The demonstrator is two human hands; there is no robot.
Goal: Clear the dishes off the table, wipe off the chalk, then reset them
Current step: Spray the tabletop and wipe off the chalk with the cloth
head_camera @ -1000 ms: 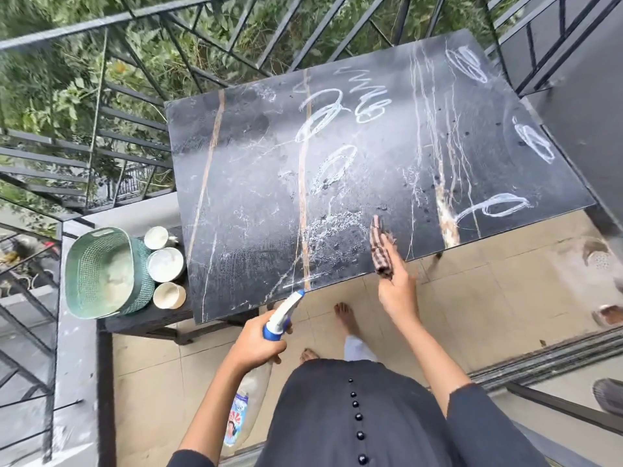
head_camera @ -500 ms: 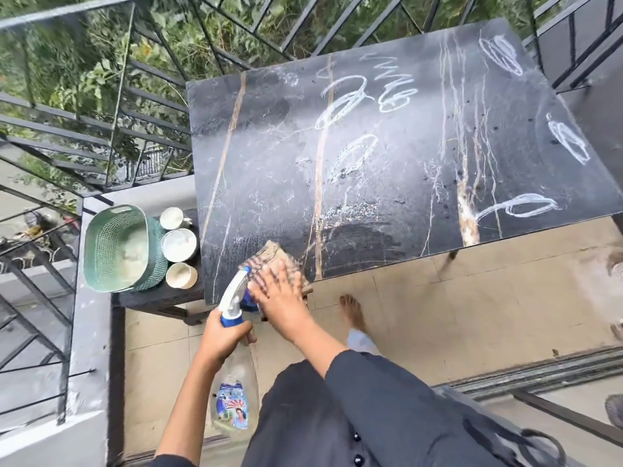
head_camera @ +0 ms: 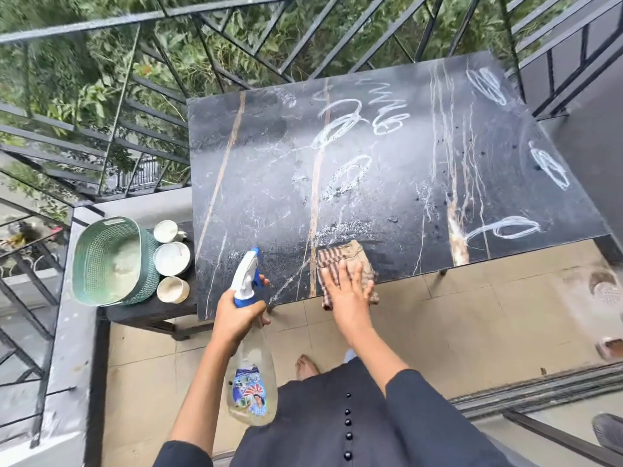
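Observation:
A black marble table [head_camera: 269, 170] carries white chalk scribbles [head_camera: 350, 123] across its middle and right side. My right hand [head_camera: 347, 291] presses flat, fingers straight, on a brown checked cloth [head_camera: 340, 261] at the table's near edge. My left hand [head_camera: 236, 318] grips the neck of a clear spray bottle [head_camera: 251, 375] with a blue and white trigger head, held just off the near edge. Three white cups [head_camera: 170, 257] and a green basket [head_camera: 111, 261] with a pale dish inside sit on a low dark bench to the left of the table.
Black metal railings [head_camera: 141, 65] run behind and left of the table, with greenery beyond. A dark wall [head_camera: 593, 146] stands close on the right. The floor is beige tile with a drain [head_camera: 606, 288] at right. My bare foot [head_camera: 305, 365] is under the table's near edge.
My right hand slid the cloth rightward along the near edge, after first bringing it down flat on the left. The spray bottle stays in my left hand.

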